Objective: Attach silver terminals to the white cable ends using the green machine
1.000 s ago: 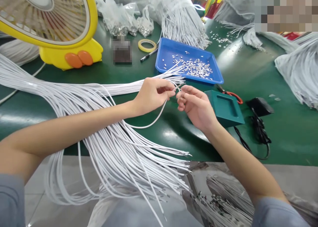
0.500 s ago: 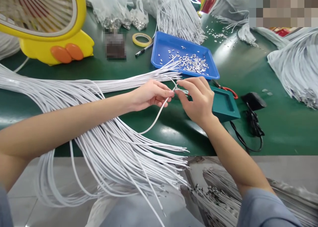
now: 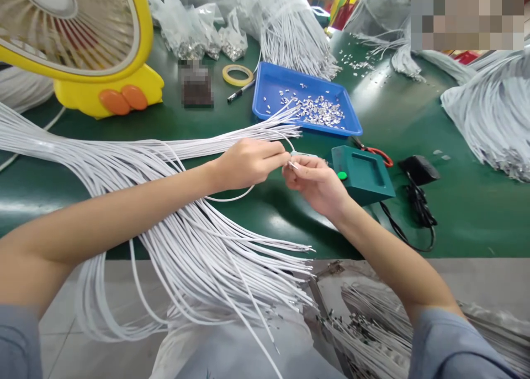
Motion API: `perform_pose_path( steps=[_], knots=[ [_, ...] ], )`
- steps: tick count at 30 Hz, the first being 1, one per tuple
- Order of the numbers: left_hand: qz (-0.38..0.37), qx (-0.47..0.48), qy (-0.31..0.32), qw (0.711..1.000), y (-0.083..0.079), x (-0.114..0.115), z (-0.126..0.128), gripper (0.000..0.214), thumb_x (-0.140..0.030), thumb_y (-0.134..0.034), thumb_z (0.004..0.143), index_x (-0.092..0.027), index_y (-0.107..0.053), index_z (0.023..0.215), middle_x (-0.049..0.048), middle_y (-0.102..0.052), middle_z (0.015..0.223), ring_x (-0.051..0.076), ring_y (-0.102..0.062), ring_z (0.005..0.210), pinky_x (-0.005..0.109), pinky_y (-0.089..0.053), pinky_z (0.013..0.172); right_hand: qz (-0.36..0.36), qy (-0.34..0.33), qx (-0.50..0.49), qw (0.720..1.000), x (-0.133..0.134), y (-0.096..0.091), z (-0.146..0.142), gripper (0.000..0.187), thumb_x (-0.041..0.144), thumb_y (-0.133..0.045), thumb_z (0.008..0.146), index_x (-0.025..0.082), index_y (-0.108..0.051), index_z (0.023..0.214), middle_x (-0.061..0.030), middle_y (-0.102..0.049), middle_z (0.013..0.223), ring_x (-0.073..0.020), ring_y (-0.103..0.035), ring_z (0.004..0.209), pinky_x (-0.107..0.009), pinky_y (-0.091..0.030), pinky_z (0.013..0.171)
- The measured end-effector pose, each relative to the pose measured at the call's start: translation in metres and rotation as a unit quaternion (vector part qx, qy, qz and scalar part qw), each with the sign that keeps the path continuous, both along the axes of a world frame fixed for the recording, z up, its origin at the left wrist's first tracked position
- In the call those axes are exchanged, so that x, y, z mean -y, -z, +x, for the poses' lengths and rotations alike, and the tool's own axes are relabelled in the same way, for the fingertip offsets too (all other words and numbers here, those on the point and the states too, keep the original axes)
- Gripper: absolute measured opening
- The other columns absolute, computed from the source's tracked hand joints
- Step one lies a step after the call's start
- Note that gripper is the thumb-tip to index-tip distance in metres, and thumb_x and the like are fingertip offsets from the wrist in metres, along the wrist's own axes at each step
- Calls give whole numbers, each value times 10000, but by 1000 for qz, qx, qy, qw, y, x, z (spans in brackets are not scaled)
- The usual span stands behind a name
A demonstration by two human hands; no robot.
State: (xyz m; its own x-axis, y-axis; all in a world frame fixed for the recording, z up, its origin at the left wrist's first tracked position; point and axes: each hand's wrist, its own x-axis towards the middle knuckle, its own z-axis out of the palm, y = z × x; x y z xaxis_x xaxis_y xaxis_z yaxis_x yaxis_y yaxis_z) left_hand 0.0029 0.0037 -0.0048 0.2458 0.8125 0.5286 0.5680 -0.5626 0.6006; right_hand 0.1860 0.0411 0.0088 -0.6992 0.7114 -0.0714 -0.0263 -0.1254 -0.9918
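My left hand (image 3: 250, 161) is closed in a pinch, its fingertips gripping a white cable (image 3: 229, 199) whose loop hangs below the palm. Right against those fingertips is my right hand (image 3: 314, 183), closed with the palm turned upward. Between its thumb and fingers shows a small shiny metal tip (image 3: 293, 165); the fingers hide most of it. A bundle of white cables (image 3: 186, 241) lies under my left forearm and droops over the table edge. Just behind the hands, the ends of more white cables (image 3: 232, 140) reach toward a blue tray (image 3: 306, 75).
Loose metal terminals (image 3: 321, 111) fill part of the tray. A green box-shaped device (image 3: 366, 174) stands right of my hands, beside red-handled pliers (image 3: 383, 155) and a black power adapter (image 3: 418, 169). A yellow fan (image 3: 111, 89), tape (image 3: 237, 75) and a pen (image 3: 240, 91) are farther back.
My right hand has rolled from knuckles-up to palm-up and moved slightly down. My left hand has turned over, back now upward. The cable loop below has become shallower. The view has shifted slightly.
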Motion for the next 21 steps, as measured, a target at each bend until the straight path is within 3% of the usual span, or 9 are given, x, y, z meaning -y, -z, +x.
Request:
perform_pose_path(
  steps=[2,3,5,7,9,10,12,16,21],
  knots=[
    [42,4,-12,999,-1,2,1,122,-158,-596,794,-193,-712,802,79,-698,847,176,-633,772,292,-479,728,-69,-42,-17,997,2,-5,-1,265,392,-683,740,188,-518,700,36,-405,610,-101,-365,555,-226,-256,476],
    [40,29,-27,998,-2,3,4,110,-166,-594,801,-185,-702,785,78,-689,821,172,-631,758,289,-481,719,-51,-35,-8,998,1,-7,0,254,405,-655,769,192,-524,728,36,-418,608,-106,-382,555,-226,-268,476],
    [-36,108,-47,992,-1,4,11,87,-172,-599,806,-161,-678,771,63,-669,747,154,-632,678,273,-492,665,92,35,53,994,-4,-13,5,192,381,-600,821,190,-577,820,15,-515,635,-127,-462,577,-245,-338,510],
    [-181,181,-28,966,2,1,17,128,-151,-618,787,-136,-675,900,36,-657,678,135,-626,560,248,-489,565,320,123,175,923,-14,-20,12,154,304,-571,843,183,-643,904,-42,-648,764,-180,-574,710,-299,-425,620],
    [-283,221,-6,933,7,-4,19,348,-110,-636,757,-113,-636,1104,11,-653,637,125,-608,472,220,-460,475,503,147,325,788,-24,-27,21,167,242,-564,859,180,-698,938,-89,-709,921,-249,-605,903,-361,-446,749],
    [-301,233,-6,925,10,-7,19,436,-88,-640,744,-106,-606,1178,2,-652,623,119,-599,446,207,-445,450,550,129,387,728,-29,-29,25,176,238,-574,865,175,-716,949,-102,-718,973,-276,-599,960,-383,-440,790],
    [-302,246,-16,921,17,-13,17,480,-57,-644,731,-94,-594,1207,-9,-645,598,104,-588,424,187,-437,441,586,60,476,653,-36,-31,30,204,254,-588,882,154,-730,988,-115,-720,1039,-300,-594,992,-398,-427,828],
    [-328,259,-1,909,27,-19,16,433,-21,-638,735,-78,-617,1164,-20,-628,563,92,-592,423,174,-465,466,601,-50,560,568,-35,-25,31,272,293,-503,947,117,-696,1023,-137,-706,1052,-309,-592,1013,-389,-402,830],
    [-336,287,21,897,29,-19,16,365,-27,-632,763,-70,-607,1124,-14,-627,563,102,-603,441,187,-482,470,621,-57,591,512,-31,-17,27,262,298,-577,904,93,-639,1054,-160,-678,1092,-331,-575,1059,-413,-370,871]
  ],
)
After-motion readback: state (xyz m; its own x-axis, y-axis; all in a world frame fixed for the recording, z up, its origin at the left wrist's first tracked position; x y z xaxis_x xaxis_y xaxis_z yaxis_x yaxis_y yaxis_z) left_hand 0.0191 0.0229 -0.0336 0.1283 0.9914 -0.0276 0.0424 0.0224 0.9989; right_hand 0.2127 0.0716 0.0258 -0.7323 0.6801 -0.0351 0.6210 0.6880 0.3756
